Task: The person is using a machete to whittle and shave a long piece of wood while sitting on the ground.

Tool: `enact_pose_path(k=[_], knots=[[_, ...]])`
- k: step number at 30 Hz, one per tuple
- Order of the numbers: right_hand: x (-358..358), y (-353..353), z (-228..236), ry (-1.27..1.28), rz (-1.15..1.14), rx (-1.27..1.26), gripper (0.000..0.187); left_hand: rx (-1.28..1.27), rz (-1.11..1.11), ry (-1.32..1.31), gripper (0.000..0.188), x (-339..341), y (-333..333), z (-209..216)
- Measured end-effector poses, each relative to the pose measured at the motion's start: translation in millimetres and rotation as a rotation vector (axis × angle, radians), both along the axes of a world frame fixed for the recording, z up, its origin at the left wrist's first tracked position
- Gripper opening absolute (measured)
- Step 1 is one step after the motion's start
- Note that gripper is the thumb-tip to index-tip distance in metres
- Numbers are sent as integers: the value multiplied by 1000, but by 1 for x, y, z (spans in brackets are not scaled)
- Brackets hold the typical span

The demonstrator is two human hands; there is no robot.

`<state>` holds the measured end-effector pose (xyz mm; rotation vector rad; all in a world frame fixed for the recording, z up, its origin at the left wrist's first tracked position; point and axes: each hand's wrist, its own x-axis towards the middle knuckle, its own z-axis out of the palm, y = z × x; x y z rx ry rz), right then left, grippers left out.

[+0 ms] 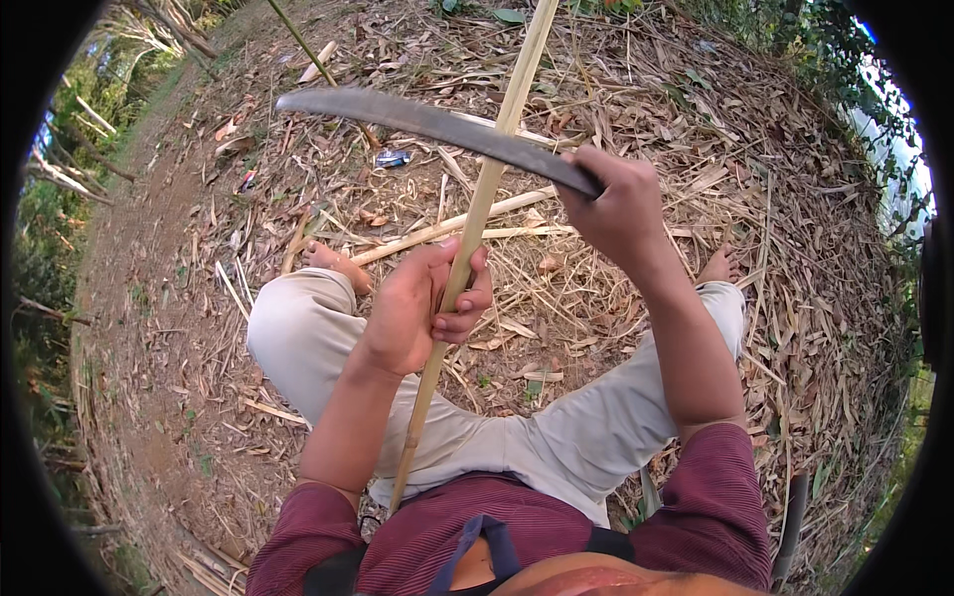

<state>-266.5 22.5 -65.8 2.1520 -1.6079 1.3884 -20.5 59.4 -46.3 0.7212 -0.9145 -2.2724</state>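
Observation:
A long pale bamboo strip [485, 191] slants from my waist up past the top edge of the view. My left hand [425, 303] is closed round it at about mid-length, above my lap. My right hand [618, 204] grips a long, slightly curved machete [397, 114] by its handle end; the handle itself is hidden in the fist. The dark blade points left and crosses the strip above my left hand. Whether the edge bites into the bamboo I cannot tell.
Split bamboo pieces [437, 234] and thin shavings [556, 298] lie between my bare feet. Dry leaves [715, 119] cover the ground. A small blue wrapper [392, 159] lies beyond the blade. A thin green stem [295, 32] stands at the upper left. Bushes border both sides.

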Motion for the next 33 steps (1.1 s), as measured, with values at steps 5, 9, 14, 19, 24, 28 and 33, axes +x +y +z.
enact_pose_path(k=[5,9,14,19,24,28,33], knots=[[42,27,-9,48,191,28,22,-363,200,-472,17,-23,15,-9],[45,24,-18,144,150,43,12,-823,414,-804,27,-37,26,-23],[36,6,-30,179,138,-93,10,-984,505,-960,32,-46,24,-32],[-37,-51,-26,-71,-366,221,23,-747,271,-917,29,-30,61,-27],[-67,-34,-11,-515,-310,390,27,-392,315,-594,34,8,42,-20],[-11,-1,1,-245,-123,270,20,-257,179,-437,35,10,26,-1],[15,15,-11,-5,88,-47,15,-335,152,-383,28,2,14,-2]])
